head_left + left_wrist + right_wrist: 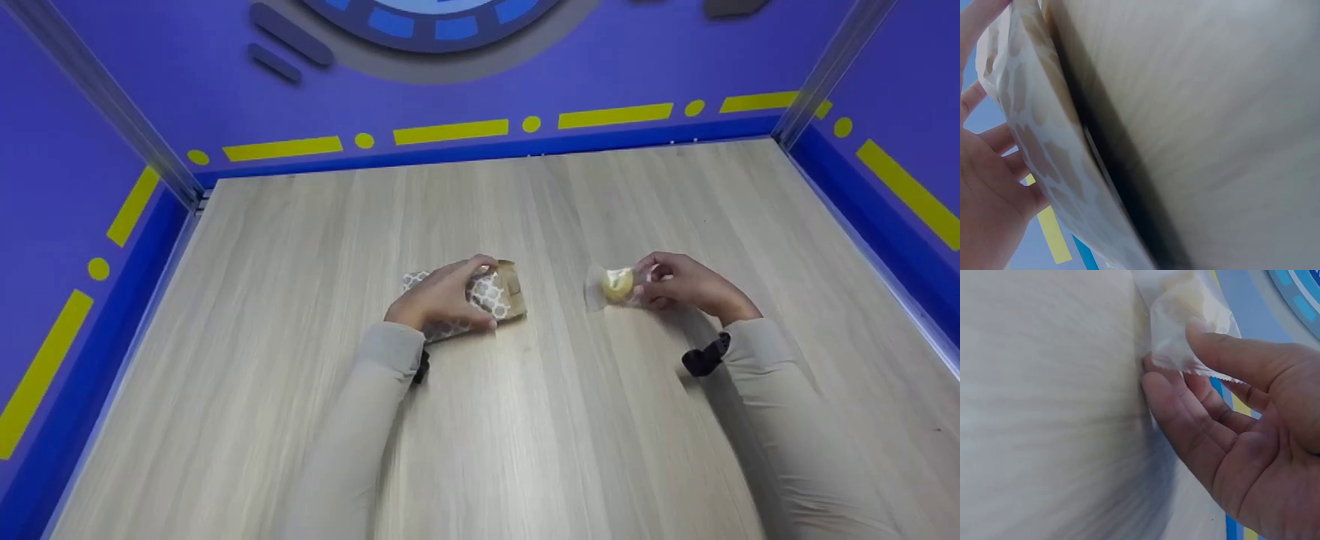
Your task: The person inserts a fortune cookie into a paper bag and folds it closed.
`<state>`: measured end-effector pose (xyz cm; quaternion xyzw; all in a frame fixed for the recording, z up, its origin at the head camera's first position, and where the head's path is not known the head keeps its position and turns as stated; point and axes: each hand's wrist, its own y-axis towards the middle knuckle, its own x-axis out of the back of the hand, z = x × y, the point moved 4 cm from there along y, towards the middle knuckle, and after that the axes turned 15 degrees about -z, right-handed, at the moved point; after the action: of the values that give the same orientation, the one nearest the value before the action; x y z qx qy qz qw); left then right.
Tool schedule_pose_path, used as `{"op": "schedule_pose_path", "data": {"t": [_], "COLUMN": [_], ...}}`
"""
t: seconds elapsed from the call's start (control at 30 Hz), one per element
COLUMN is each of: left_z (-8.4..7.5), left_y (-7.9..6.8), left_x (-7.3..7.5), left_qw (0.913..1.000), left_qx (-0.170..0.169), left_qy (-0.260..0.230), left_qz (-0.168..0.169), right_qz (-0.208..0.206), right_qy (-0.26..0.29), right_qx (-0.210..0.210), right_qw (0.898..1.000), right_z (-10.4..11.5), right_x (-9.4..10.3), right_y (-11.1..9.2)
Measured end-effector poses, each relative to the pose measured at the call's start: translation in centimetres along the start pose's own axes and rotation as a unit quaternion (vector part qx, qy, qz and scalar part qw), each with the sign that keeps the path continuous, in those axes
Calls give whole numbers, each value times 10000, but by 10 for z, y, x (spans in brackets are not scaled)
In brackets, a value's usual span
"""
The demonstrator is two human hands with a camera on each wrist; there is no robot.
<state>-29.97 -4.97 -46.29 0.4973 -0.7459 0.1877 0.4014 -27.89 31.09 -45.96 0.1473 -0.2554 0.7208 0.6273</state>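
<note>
A brown paper bag with a white honeycomb-like pattern lies on its side at the middle of the table. My left hand grips it across the top, thumb on the near side and fingers on the far side. In the left wrist view the patterned side of the bag bulges against the fingers. To the right, my right hand pinches a small clear wrapper by its serrated end. Inside the wrapper is a round yellow piece of food, close over the table; its exact kind does not show.
The light wood-grain table is bounded at the back and sides by blue-purple panels with yellow dashes. Metal posts stand at the back corners. A black strap device sits on the right wrist.
</note>
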Motion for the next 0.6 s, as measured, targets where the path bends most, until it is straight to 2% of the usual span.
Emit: {"op": "schedule_pose_path", "data": {"t": [0.6], "left_z": [-1], "left_y": [0], "left_x": [0], "left_qw": [10000], "left_qx": [-27], "left_qy": [8], "left_qz": [60], "right_qz": [-366], "right_qy": [75], "right_qx": [-16], "right_qw": [9993], "right_z": [13], "right_x": [-3], "right_y": [11]}}
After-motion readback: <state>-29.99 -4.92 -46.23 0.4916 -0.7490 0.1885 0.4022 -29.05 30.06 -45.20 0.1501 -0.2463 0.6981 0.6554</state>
